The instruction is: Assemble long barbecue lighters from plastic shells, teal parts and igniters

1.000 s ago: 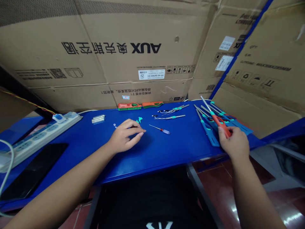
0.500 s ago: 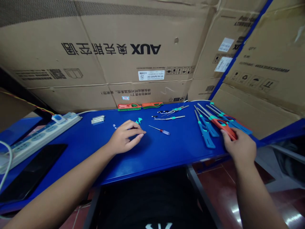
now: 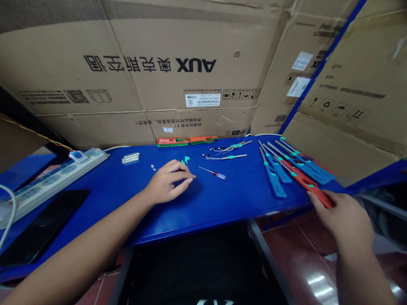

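On the right, my right hand is closed around the handle end of an orange-red long-nosed gas lighter. Its metal nozzle points away, to the upper left. Several blue long-nosed lighters lie beside it on both sides; another red body partly shows behind the held one. My left hand hovers or rests over the middle of the blue table, fingers loosely curled, thumb and index tips slightly apart, with nothing visible in them. Just past it are small green plastic parts. A small screwdriver lies to its right.
Orange and green lighter shells lie along the back. Metal nozzles with wires sit nearby. Silvery cylinders, a power strip and a black phone-like slab are at left. Cardboard walls surround the blue table.
My right hand has moved right and toward me, drawing the orange-red lighter with it over the table's right side. My left hand has stayed almost still.
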{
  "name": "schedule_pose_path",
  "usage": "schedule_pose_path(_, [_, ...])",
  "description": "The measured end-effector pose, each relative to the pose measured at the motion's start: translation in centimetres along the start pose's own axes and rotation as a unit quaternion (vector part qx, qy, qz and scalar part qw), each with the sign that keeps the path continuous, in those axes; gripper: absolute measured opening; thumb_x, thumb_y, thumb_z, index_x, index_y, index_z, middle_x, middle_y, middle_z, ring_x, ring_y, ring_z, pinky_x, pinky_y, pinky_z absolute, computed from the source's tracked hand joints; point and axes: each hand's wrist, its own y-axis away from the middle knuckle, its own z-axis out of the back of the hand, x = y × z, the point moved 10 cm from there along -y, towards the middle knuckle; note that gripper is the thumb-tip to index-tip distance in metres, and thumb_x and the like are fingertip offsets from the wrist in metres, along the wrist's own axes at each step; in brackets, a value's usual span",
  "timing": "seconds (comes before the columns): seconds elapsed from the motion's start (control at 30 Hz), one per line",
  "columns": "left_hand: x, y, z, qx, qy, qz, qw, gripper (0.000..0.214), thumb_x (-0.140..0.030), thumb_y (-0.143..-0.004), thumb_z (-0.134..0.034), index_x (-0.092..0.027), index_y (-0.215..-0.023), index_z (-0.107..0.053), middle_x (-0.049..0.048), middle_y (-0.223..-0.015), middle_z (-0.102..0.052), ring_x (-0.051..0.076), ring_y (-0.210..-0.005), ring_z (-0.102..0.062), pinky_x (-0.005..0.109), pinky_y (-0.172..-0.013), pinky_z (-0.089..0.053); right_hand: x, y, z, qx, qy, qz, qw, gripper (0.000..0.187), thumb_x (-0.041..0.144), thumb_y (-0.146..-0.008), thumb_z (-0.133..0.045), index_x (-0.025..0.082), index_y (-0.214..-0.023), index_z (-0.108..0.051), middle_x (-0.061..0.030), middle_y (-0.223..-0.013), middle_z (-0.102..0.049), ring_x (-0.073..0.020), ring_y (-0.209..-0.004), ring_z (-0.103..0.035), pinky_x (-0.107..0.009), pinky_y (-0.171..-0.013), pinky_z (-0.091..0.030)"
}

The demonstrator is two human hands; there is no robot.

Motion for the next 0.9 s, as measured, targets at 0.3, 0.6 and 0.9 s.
schedule_pose_path(0.3, [-0.1, -0.1, 0.5, -0.005, -0.006, -0.002, 1.000, 0.017, -0.016, -0.091, -0.062, -0.020, -0.102, -0.074, 0.0048, -0.093, -0.069, 0.015, -0.084, -0.062, 0.031, -0.079, -0.051, 3.9, -2.4, -2.9, -0.004, 0.009, 0.035, 0.999, 0.049, 0.049, -0.094, -0.042, 0.016, -0.102, -0.079, -0.0166, -0.097, -0.073, -0.0315, -0.082, -0.066, -0.042, -0.062, -0.048])
schedule_pose_path(0.6, [0.1, 0.0, 0.1, 0.007, -0.001, 0.002, 1.000, 0.017, -0.016, -0.091, -0.062, -0.020, -0.103, -0.074, 0.0049, -0.094, -0.069, 0.015, -0.086, -0.061, 0.032, -0.080, -0.050, 4.0, -3.8, -3.3, -0.044, 0.034, 0.037, 0.998, 0.045, 0.047, -0.091, -0.049, 0.015, -0.097, -0.080, -0.0155, -0.088, -0.070, -0.0293, -0.075, -0.061, -0.038, -0.059, -0.041])
schedule_pose_path(0.9, [0.0, 0.0, 0.1, 0.009, 0.000, 0.001, 1.000, 0.017, -0.017, -0.092, -0.061, -0.020, -0.103, -0.073, 0.0049, -0.094, -0.069, 0.015, -0.085, -0.061, 0.032, -0.080, -0.051, 10.2, -3.2, -1.6, -0.059, -0.062, 0.142, 0.986, 0.052, 0.049, -0.096, -0.042, 0.011, -0.112, -0.073, -0.0170, -0.107, -0.073, -0.0315, -0.101, -0.065, -0.042, -0.090, -0.049])
